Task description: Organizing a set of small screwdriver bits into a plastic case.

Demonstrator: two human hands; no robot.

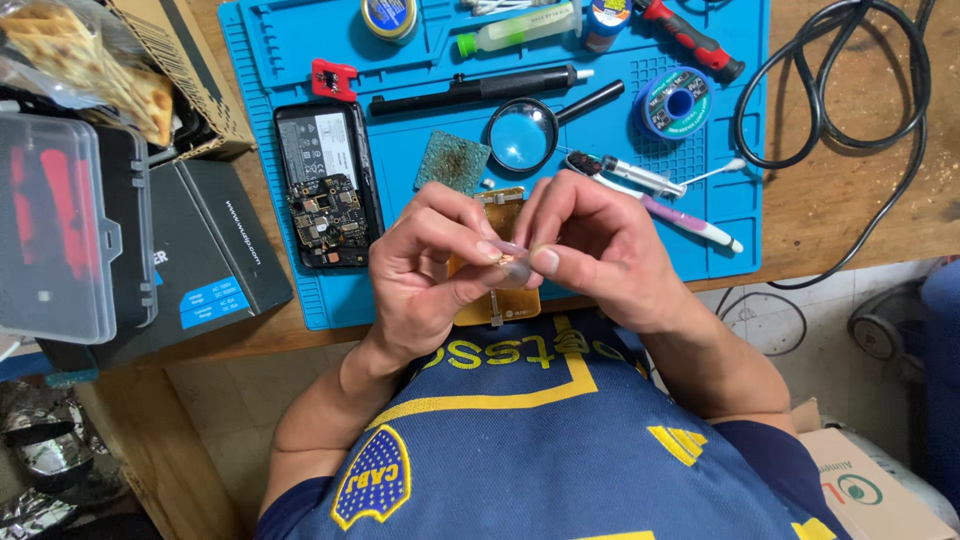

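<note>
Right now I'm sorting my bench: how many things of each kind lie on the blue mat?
Opened phone: 1
Magnifying glass: 1
Solder spool: 1
Desoldering pump: 1
Sponge pad: 1
Total: 5, counting only what I can identify on the blue mat.

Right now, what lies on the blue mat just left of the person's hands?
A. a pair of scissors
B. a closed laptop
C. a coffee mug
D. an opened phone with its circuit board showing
D: an opened phone with its circuit board bare lies on the blue mat, just beside the left hand.
</note>
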